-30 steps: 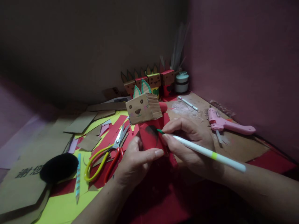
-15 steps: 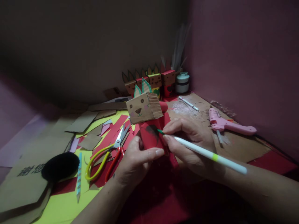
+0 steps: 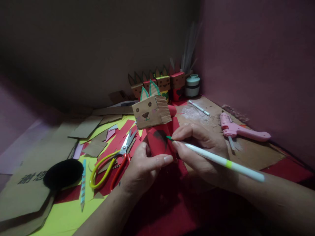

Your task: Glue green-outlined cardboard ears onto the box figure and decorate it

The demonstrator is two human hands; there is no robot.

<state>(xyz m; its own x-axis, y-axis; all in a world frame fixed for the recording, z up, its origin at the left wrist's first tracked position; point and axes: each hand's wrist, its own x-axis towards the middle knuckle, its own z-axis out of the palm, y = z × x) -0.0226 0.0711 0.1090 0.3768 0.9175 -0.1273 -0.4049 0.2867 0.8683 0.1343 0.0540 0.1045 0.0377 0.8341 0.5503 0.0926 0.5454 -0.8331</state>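
Note:
My left hand (image 3: 145, 167) is closed around the red paper body of a cardboard animal figure (image 3: 152, 113), its thumb across the front. The figure has a boxy head with a drawn face and two pointed ears edged in green. A dark patch (image 3: 159, 136) shows on the red body. My right hand (image 3: 199, 150) pinches a white marker (image 3: 221, 160) with a yellow-green band, its green tip at the patch's right edge. Left of my left hand lie scissors (image 3: 120, 157) with one yellow and one red handle.
Several similar figures (image 3: 163, 83) stand at the back beside a pale green jar (image 3: 192, 86). A pink glue gun (image 3: 238, 127) and another white marker (image 3: 199, 107) lie to the right. Leftward are paper scraps (image 3: 118, 137), a pencil (image 3: 83, 185), a black oval (image 3: 63, 173) and cardboard sheets (image 3: 22, 193).
The marker's rear end has swung slightly to the right and its tip stays by the dark patch. The figure's head sits a little higher in view. Both holds are unchanged.

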